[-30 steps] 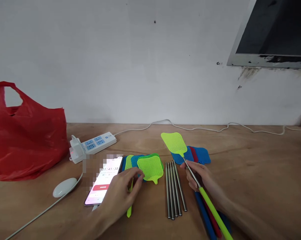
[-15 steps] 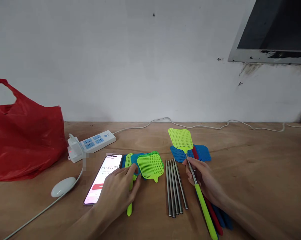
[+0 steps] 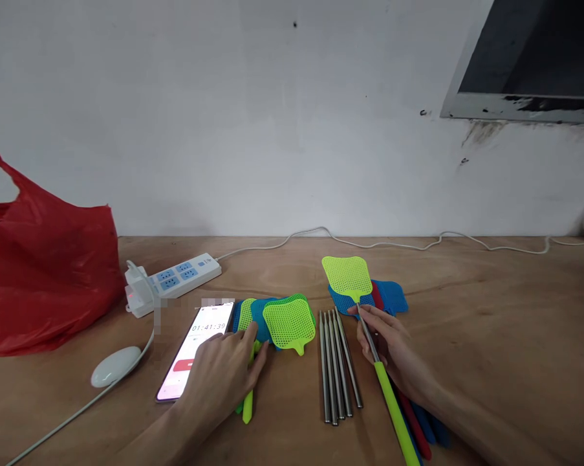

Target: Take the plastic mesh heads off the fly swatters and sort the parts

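My right hand is closed around the metal rod of a yellow-green fly swatter, whose long handle points toward me. Under it lie blue and red swatters, with a blue head showing. My left hand has its thumb and fingers closed about a yellow-green handle lying on the table. Just beyond these fingers is an overlapping pile of loose swatter heads, a yellow-green head on top. Between my hands lie several metal rods, side by side.
A phone with a running timer lies partly under my left hand. Behind it are a white power strip and a red plastic bag. A white oval device sits on a cable at the left. A thin cord runs along the wall.
The swatter in my right hand has come down slightly toward the pile below. My left hand has stayed about the handles, and a bit of a second green handle now shows beside the first.
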`<state>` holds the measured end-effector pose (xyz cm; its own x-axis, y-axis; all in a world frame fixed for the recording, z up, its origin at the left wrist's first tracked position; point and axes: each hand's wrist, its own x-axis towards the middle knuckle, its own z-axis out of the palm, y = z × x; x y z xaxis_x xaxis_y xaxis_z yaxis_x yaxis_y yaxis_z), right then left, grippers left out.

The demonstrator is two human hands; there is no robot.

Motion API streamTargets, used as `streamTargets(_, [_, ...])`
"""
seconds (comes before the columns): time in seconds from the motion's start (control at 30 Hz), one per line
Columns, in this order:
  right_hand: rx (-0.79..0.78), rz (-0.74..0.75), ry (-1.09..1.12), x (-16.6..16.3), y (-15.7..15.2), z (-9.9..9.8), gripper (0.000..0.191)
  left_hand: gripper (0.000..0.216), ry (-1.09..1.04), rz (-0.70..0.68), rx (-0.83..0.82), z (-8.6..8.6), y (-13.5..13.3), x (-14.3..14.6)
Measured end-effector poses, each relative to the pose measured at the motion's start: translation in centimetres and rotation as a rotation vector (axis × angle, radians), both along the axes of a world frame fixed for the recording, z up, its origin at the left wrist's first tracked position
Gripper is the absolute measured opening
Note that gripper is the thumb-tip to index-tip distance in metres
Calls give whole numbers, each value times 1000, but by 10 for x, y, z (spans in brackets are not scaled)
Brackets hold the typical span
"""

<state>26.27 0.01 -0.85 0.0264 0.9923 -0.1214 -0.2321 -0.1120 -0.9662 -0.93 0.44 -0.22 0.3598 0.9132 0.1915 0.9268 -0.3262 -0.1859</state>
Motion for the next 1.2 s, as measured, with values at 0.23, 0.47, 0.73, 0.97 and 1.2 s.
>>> streamTargets(0.23, [-24,-11,57,1,0,-4,38,26,-18,13,-25,-3,2,-1])
streamTargets(0.47, [-41,-54,275,1,2,1,35,20,-239,-160,48,-6,0,-2])
streamTargets(0.73, [-45,34,422,-6,-4,1,25,30,-754,-497,-337,7,-16,7])
streamTargets(0.97, [46,156,389,-14,-12,3,23,33,-731,-412,-501,6,-19,13])
streamTargets(1.2, [132,135,204,-18,-17,1,25,31,-790,-365,-580,16,-26,16])
